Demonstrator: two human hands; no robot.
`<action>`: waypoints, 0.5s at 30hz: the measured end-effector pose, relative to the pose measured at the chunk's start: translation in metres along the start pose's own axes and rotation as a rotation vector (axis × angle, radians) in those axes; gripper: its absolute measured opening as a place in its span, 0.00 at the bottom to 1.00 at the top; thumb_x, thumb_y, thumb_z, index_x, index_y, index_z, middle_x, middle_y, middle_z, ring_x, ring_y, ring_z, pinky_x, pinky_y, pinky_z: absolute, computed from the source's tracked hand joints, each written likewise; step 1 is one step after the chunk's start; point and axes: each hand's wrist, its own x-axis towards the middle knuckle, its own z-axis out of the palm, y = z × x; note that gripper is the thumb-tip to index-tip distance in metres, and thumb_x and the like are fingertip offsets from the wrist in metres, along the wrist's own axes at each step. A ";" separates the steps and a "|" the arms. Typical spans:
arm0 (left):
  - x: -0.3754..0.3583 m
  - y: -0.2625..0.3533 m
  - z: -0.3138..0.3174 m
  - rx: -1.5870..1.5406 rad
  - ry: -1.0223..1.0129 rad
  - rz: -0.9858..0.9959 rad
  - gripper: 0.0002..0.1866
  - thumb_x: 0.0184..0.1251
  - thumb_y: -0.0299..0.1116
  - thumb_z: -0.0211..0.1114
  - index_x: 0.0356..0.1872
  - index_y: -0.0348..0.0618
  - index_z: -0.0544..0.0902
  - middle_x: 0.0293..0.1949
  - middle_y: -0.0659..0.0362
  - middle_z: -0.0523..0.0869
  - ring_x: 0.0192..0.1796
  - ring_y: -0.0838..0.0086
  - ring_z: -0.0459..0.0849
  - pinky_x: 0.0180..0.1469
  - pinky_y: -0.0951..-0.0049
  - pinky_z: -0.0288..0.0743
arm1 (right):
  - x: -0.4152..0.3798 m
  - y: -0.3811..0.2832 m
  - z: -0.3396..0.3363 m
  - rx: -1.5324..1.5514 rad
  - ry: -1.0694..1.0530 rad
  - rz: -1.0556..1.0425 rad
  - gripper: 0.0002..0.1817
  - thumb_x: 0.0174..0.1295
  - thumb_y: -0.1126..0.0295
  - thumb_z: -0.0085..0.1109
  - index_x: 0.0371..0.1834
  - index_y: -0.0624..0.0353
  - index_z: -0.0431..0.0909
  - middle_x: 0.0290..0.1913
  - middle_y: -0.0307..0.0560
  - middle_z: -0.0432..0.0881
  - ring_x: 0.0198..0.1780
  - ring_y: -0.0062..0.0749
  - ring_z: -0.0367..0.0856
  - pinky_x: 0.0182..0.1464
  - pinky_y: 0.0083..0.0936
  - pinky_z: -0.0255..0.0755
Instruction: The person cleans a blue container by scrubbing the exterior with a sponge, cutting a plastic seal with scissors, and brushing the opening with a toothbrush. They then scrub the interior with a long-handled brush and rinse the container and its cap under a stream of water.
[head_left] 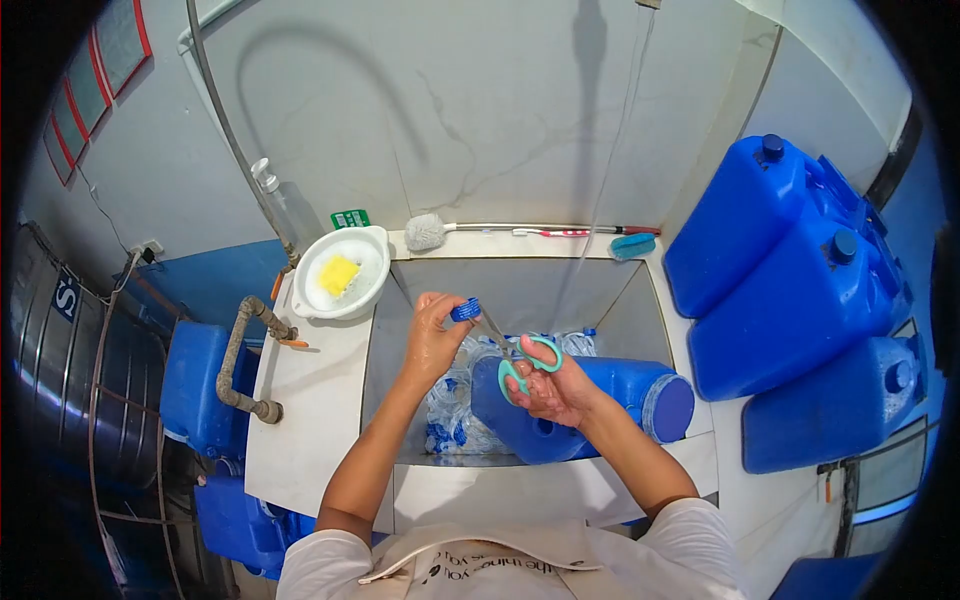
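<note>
The left hand (pixel 431 327) is pinching a small blue cap (pixel 466 310) above the basin (pixel 640 312), its fingers closing on the cap's side. The right hand (pixel 560 392) is gripping a pair of scissors (pixel 502 348), its fingers curling about the teal handles, which are standing apart. The blades are pointing up toward the cap; whether their tips are touching it, I cannot tell. Below the hands, a large blue jug (pixel 610 383) is lying on its side in the basin, over and beside clear plastic items (pixel 452 402) with blue parts. To the left on the tabletop (pixel 300 440), a white bowl (pixel 340 312) is holding suds and a yellow sponge (pixel 338 275). Along the back ledge, a white brush (pixel 425 232) and a blue brush (pixel 633 246) are resting, while blue containers (pixel 790 340) are standing at the right.
</note>
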 end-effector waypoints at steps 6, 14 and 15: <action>0.001 -0.002 -0.001 0.044 0.031 0.018 0.06 0.46 0.27 0.66 0.29 0.44 0.82 0.30 0.61 0.81 0.41 0.66 0.72 0.48 0.69 0.66 | 0.001 0.001 -0.001 0.020 -0.027 0.006 0.32 0.58 0.37 0.48 0.23 0.60 0.75 0.19 0.46 0.75 0.05 0.11 0.58 0.07 0.06 0.51; -0.009 0.000 0.006 -0.029 0.002 -0.146 0.10 0.48 0.27 0.67 0.34 0.40 0.82 0.33 0.56 0.79 0.41 0.66 0.74 0.46 0.70 0.68 | 0.001 0.019 0.008 -0.255 0.162 -0.243 0.26 0.61 0.43 0.51 0.23 0.58 0.74 0.17 0.41 0.73 0.09 0.12 0.56 0.10 0.11 0.48; -0.010 0.000 0.009 -0.029 0.001 -0.143 0.10 0.48 0.27 0.67 0.34 0.40 0.82 0.33 0.56 0.79 0.41 0.66 0.74 0.46 0.70 0.68 | 0.002 0.024 0.009 -0.255 0.162 -0.246 0.26 0.61 0.43 0.51 0.23 0.58 0.74 0.17 0.41 0.73 0.09 0.12 0.56 0.10 0.11 0.48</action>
